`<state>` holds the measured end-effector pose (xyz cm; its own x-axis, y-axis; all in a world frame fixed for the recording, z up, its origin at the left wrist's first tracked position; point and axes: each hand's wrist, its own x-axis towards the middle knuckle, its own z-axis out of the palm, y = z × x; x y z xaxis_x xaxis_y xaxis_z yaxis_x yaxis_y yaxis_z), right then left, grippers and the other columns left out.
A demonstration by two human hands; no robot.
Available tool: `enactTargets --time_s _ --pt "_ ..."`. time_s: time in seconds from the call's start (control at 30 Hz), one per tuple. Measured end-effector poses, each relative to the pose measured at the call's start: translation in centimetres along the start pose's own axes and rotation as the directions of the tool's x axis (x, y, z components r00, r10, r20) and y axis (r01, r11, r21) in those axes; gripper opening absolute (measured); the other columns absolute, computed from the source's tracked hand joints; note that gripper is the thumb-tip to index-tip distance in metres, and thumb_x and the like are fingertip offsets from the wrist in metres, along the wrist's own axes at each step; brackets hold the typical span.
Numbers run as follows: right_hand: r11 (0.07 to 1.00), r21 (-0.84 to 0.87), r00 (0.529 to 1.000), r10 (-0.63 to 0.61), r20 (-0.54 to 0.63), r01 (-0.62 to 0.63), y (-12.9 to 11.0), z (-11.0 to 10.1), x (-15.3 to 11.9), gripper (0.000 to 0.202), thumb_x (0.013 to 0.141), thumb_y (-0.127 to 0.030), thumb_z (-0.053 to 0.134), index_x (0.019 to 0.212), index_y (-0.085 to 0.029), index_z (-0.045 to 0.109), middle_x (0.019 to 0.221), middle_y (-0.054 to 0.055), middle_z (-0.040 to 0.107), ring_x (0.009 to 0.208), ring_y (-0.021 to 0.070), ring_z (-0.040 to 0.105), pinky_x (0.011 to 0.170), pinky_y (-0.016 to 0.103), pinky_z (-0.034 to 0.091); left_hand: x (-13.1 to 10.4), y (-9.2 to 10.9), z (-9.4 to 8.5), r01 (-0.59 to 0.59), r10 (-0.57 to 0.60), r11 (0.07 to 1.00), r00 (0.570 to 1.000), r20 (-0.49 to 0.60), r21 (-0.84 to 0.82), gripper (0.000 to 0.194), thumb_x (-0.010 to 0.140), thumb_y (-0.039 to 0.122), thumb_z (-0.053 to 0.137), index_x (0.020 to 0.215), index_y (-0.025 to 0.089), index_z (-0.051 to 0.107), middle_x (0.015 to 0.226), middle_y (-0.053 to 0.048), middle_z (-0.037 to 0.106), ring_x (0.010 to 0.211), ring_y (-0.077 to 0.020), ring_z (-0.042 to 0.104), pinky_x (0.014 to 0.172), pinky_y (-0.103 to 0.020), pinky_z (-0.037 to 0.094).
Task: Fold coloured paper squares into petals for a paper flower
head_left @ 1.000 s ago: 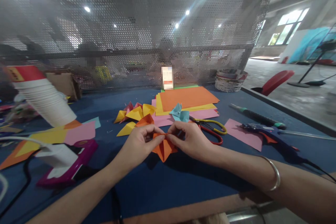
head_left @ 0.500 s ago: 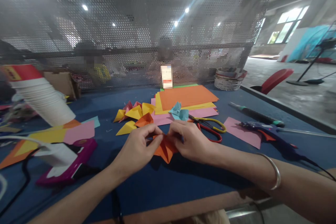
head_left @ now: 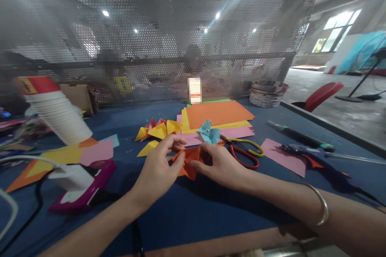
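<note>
An orange folded paper piece (head_left: 192,164) with pointed flaps is between my two hands, just above the blue tabletop. My right hand (head_left: 221,164) grips its right side, thumb in front and fingers behind. Curled around its left side is my left hand (head_left: 161,164), thumb and index finger bent toward the paper; their exact contact is partly hidden. Yellow folded pieces (head_left: 163,129) and pink ones (head_left: 151,122) lie beyond my left hand. A light blue folded piece (head_left: 208,132) sits behind the orange one. Scissors (head_left: 244,148) with yellow and red handles lie beside my right hand.
A stack of coloured paper (head_left: 220,114) lies at the back, near a woven basket (head_left: 268,94). To the right are a glue gun (head_left: 319,160), a dark-handled tool (head_left: 304,135) and a pink sheet (head_left: 285,156). Stacked paper cups (head_left: 60,116) and a purple power strip (head_left: 99,184) stand left.
The orange piece has turned and shifted slightly upward between my hands. My left finger and thumb have loosened from their pinch. An orange folded piece behind my left hand no longer shows separately.
</note>
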<state>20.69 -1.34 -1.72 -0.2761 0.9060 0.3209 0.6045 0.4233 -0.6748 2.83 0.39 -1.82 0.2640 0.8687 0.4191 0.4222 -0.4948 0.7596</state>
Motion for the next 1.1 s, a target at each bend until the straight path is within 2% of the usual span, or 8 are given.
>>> enactTargets --time_s 0.07,0.17,0.3,0.4,0.57,0.77,0.93,1.1 --pt "0.999 0.014 0.999 0.035 0.017 -0.036 0.15 0.04 0.08 0.02 0.079 -0.03 0.064 0.068 -0.018 0.052 0.06 -0.004 0.052 0.053 0.0104 0.046 0.048 0.022 0.033 -0.02 0.14 0.01 0.011 -0.011 1.0 0.999 -0.034 -0.011 0.018 0.082 0.016 0.051 0.099 0.022 0.052 0.096 -0.002 0.058 0.09 -0.0162 0.059 0.072 -0.026 0.052" --pt "0.997 0.053 0.998 0.054 0.014 -0.055 0.46 0.06 0.21 0.008 0.079 -0.02 0.059 0.074 -0.017 0.054 0.064 -0.003 0.058 0.058 0.0108 0.051 0.052 0.021 0.037 -0.05 0.2 0.16 0.026 -0.026 0.999 0.999 -0.038 -0.022 0.023 0.08 0.014 0.05 0.102 0.021 0.051 0.093 -0.002 0.056 0.088 -0.0153 0.058 0.07 -0.024 0.052" --pt "0.995 0.085 0.998 0.053 -0.02 -0.051 0.61 -0.1 0.36 0.004 0.084 -0.018 0.052 0.082 -0.017 0.055 0.07 -0.001 0.062 0.062 0.0115 0.056 0.056 0.021 0.041 -0.07 0.15 0.4 0.029 -0.027 0.999 0.999 0.045 -0.03 0.028 0.075 0.008 0.047 0.1 0.02 0.052 0.098 -0.004 0.057 0.094 -0.0172 0.058 0.068 -0.023 0.053" --pt "0.997 0.064 0.999 0.039 -0.036 -0.036 0.59 -0.22 0.39 0.003 0.082 -0.016 0.055 0.079 -0.017 0.055 0.067 -0.002 0.061 0.06 0.0113 0.055 0.055 0.021 0.039 -0.16 0.34 0.44 0.012 -0.009 1.0 0.993 0.114 -0.027 0.029 0.074 0.007 0.047 0.099 0.02 0.053 0.1 -0.004 0.059 0.096 -0.0184 0.058 0.072 -0.025 0.053" --pt "1.0 0.028 1.0 -0.011 0.002 0.011 0.74 -0.02 0.18 0.007 0.077 -0.011 0.058 0.075 -0.017 0.059 0.063 -0.002 0.06 0.056 0.0112 0.053 0.052 0.022 0.036 -0.3 0.53 0.38 -0.023 0.024 1.0 0.983 0.18 -0.008 0.012 0.08 0.019 0.056 0.091 0.021 0.059 0.096 -0.003 0.062 0.09 -0.0192 0.06 0.073 -0.027 0.051" --pt "0.998 0.06 0.999 -0.034 0.005 0.034 0.55 0.16 0.05 0.005 0.081 -0.014 0.056 0.079 -0.018 0.059 0.067 -0.001 0.062 0.06 0.012 0.056 0.055 0.022 0.04 0.1 0.02 0.19 0.011 -0.005 0.999 0.988 0.155 -0.042 0.011 0.085 0.025 0.055 0.08 0.019 0.062 0.077 0.0 0.063 0.071 -0.0157 0.059 0.063 -0.024 0.047" --pt "0.993 0.105 0.998 -0.063 0.019 0.061 0.15 -0.16 0.06 0.012 0.083 -0.01 0.05 0.088 -0.018 0.058 0.075 -0.001 0.064 0.066 0.0115 0.059 0.06 0.022 0.044 0.53 -0.16 0.0 0.046 -0.034 0.993 0.992 0.12 -0.105 0.013 0.083 0.029 0.055 0.079 0.017 0.06 0.074 -0.001 0.062 0.071 -0.0161 0.059 0.066 -0.025 0.048" --pt "0.993 0.091 0.997 -0.072 0.012 0.071 0.26 -0.3 0.09 0.012 0.081 -0.009 0.051 0.084 -0.017 0.059 0.069 -0.002 0.06 0.061 0.0108 0.055 0.056 0.021 0.041 0.6 -0.12 0.16 0.085 -0.06 0.984 0.986 0.159 -0.159 0.015 0.082 0.031 0.056 0.085 0.017 0.06 0.081 -0.002 0.064 0.075 -0.0167 0.062 0.067 -0.026 0.049"
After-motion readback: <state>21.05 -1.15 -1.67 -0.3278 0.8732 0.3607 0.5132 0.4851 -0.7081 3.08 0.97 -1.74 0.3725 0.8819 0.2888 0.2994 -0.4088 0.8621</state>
